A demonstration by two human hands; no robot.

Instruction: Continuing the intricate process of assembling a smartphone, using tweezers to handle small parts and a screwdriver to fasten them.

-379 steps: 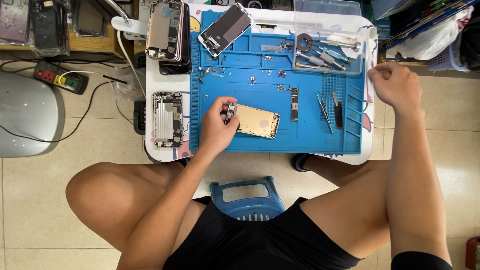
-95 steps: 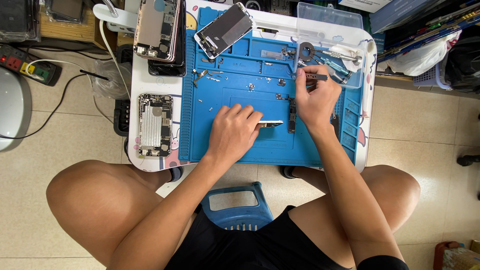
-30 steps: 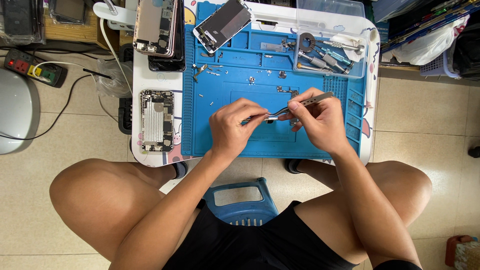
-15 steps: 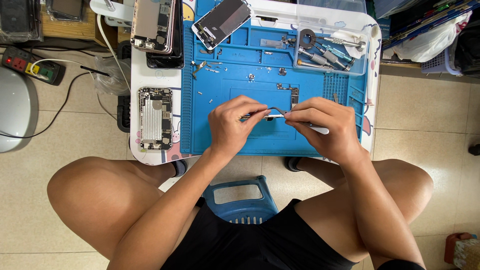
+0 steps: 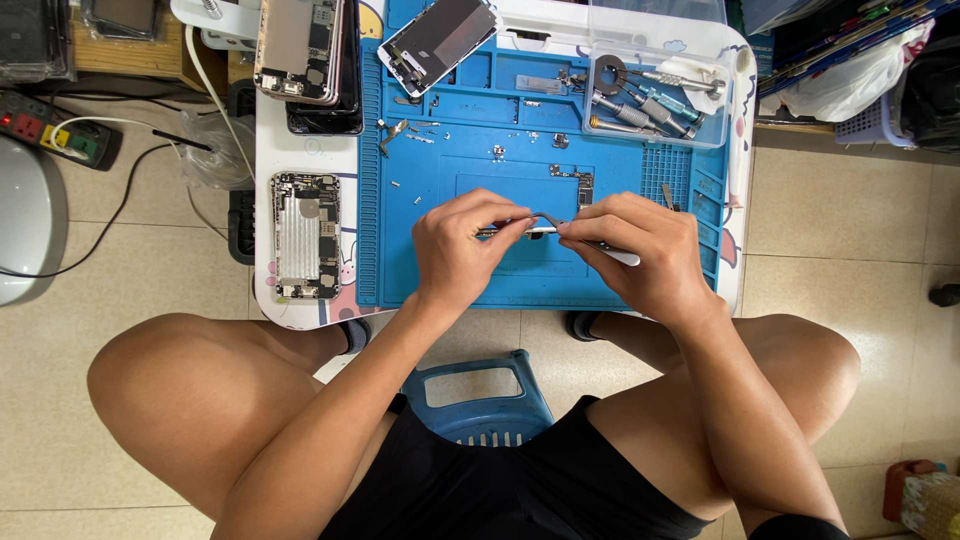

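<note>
Both my hands meet over the middle of a blue work mat (image 5: 480, 130) on a small white table (image 5: 262, 230). My left hand (image 5: 455, 245) pinches the edge of a phone housing (image 5: 497, 233), mostly hidden under my fingers. My right hand (image 5: 640, 250) grips a slim metal tool (image 5: 548, 224) with a pale handle end (image 5: 622, 258). The tool's tip touches the housing right beside my left fingertips.
An opened phone body (image 5: 303, 235) lies left of the mat, with stacked phones (image 5: 300, 50) and a screen panel (image 5: 437, 35) behind. A clear tray of tools (image 5: 650, 95) sits back right. Small screws and a dark board (image 5: 583, 185) dot the mat. A power strip (image 5: 50, 135) and a blue stool (image 5: 480, 400) sit on the floor.
My right hand came from the tool tray to the phone housing with the metal tool and turned its wrist inward. My left hand stayed on the housing.
</note>
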